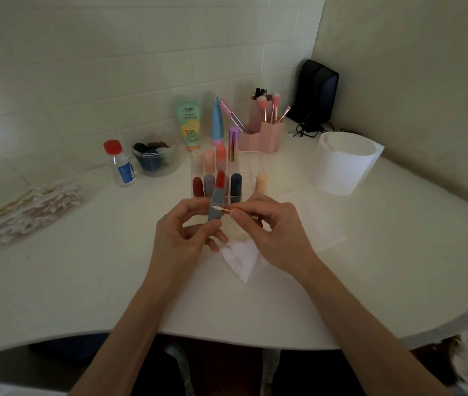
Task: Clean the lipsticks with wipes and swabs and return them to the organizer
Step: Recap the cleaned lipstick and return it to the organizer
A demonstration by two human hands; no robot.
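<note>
The left hand [187,227] gripped the open lipstick [217,200] upright, just near of the organizer [221,178]. The right hand [267,224] pinched a swab [221,208], its tip touching the lipstick's grey barrel. A wipe [241,257] lay beneath both hands.

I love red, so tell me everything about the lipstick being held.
The lipstick stands upright, uncapped: a red stick rising from a matte grey tube. The left hand grips its lower part; the right hand pinches a cotton swab whose white tip touches the tube's side. It is held above the table, before the clear organizer.
</note>
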